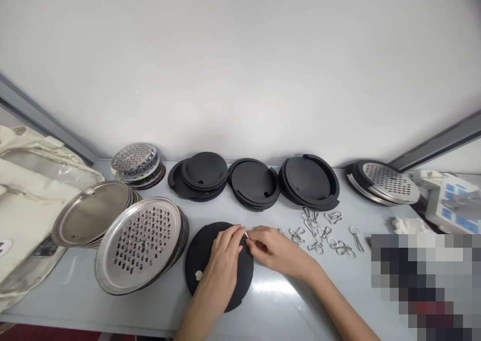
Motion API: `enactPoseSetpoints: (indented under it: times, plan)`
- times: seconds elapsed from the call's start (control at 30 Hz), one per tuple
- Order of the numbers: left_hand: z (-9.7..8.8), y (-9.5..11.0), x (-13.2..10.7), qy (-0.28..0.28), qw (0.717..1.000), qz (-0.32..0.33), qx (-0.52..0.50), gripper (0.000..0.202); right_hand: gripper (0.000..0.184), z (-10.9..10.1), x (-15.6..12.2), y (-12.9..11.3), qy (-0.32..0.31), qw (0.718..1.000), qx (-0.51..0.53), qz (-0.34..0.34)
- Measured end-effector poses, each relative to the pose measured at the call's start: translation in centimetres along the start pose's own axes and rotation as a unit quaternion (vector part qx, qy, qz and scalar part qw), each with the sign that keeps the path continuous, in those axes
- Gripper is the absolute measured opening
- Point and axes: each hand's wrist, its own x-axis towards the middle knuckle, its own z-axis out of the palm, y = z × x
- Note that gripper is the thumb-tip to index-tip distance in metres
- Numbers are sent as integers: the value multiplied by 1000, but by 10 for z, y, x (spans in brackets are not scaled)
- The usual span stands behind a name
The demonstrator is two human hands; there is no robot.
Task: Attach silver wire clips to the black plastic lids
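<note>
A round black disc [203, 245] lies before me at the near middle of the table, with a small pale spot showing through or on it. My left hand [223, 261] rests across the disc, its fingers closed together at the far right edge. At that same edge my right hand [268, 248] pinches a small shiny metal clip [246, 235]; most of the clip is hidden by the fingers. Several loose wire clips with rings [313, 230] are scattered to the right of my right hand.
Stacked metal grater discs [139, 245] and plain metal discs [93, 213] stand at left. Behind are a grater stack [135, 159] and black lid stacks [205, 170], [253, 180], [310, 180]. More graters [389, 180], crumpled white material [409, 225] and a cream bag [33, 190] flank the table.
</note>
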Motion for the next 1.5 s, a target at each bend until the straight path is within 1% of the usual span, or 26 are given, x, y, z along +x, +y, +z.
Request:
enactPoseSetpoints:
  times: [0.23,0.53,0.9,1.13,1.5]
  plan:
    - [0,-1,0,0,1000,9,-1,42,22,-2,-1,-1,-2,1000,13,3]
    - [0,0,-1,2,1000,3,-5,42,17,-2,0,-2,-4,1000,10,2]
    - [0,-1,-1,-4,1000,7,-10,40,20,0,0,-1,-5,1000,11,4]
    - [0,-2,-2,12,1000,17,-9,40,20,-1,0,-2,-10,1000,13,4]
    - [-1,0,1,11,1000,3,-17,38,20,0,0,1,-6,1000,16,12]
